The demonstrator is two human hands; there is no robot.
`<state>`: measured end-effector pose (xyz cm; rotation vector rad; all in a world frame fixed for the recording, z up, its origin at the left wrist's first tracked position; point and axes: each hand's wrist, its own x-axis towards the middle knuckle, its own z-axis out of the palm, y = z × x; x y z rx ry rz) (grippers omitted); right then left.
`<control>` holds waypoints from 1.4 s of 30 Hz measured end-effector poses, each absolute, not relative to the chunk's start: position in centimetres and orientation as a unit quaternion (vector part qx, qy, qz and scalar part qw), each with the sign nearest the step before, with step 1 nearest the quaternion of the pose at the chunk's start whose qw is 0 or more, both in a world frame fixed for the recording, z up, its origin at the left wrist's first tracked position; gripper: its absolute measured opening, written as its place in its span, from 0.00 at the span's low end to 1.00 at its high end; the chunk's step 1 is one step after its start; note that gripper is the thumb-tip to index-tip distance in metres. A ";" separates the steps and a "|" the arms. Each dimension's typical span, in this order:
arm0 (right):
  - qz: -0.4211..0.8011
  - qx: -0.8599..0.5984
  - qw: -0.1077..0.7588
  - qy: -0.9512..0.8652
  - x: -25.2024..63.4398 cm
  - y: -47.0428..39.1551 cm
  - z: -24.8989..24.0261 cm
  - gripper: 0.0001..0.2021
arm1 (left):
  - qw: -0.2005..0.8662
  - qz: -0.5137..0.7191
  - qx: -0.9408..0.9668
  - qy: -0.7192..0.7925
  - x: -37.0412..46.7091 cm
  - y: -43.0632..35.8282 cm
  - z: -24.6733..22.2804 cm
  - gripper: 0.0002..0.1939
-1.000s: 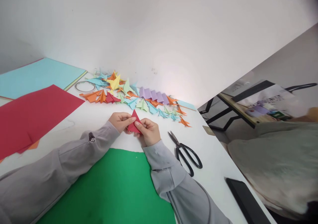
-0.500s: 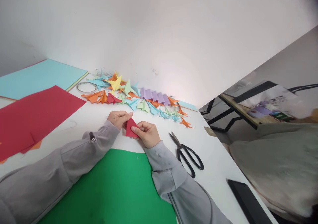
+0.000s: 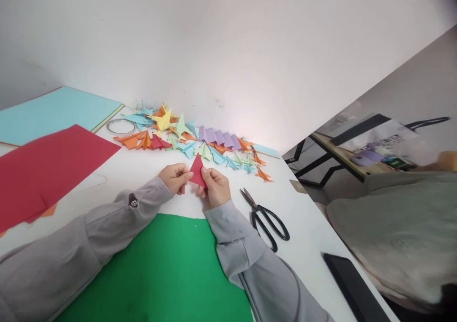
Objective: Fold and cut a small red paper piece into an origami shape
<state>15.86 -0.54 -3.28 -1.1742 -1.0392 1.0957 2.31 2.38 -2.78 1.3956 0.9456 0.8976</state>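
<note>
A small red folded paper triangle [image 3: 197,172] is held up over the white table between both hands, its point facing the wall. My left hand [image 3: 175,177] pinches its left lower corner between thumb and fingers. On the other side, my right hand [image 3: 216,186] grips the right edge, thumb on top and fingers partly hidden underneath. Beyond the hands lie folded paper pieces in many colours, among them a yellow one [image 3: 164,120] and a pleated purple strip [image 3: 219,137]. Black-handled scissors [image 3: 264,218] rest to the right of my right hand, blades pointing away.
A green sheet [image 3: 153,274] lies under my forearms. Red sheets [image 3: 53,169] and light blue sheets [image 3: 60,115] are at the left, near a wire ring [image 3: 121,126]. A black flat device [image 3: 352,284] lies by the right edge. A person in a grey-green garment [image 3: 392,231] is at the right.
The red paper triangle has been turned so its point faces the wall. My left hand has shifted from its upper part to the lower left corner; my right hand holds its right side.
</note>
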 end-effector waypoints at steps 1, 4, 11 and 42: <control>0.465 -0.508 0.573 -0.444 15.9 -0.6 -3.3 0.18 | 0.573 0.389 0.593 0.410 2.3 2.4 -2.8 0.11; 0.459 -0.510 0.575 -0.446 15.8 -0.6 -3.3 0.16 | 0.567 0.422 0.567 0.422 2.2 2.5 -2.9 0.10; 0.496 -0.490 0.549 -0.461 15.5 -0.7 -3.1 0.15 | 0.578 0.393 0.584 0.412 2.2 2.7 -2.9 0.12; 0.500 -0.466 0.549 -0.482 15.5 -0.7 -3.2 0.16 | 0.568 0.370 0.606 0.416 2.3 2.4 -3.2 0.13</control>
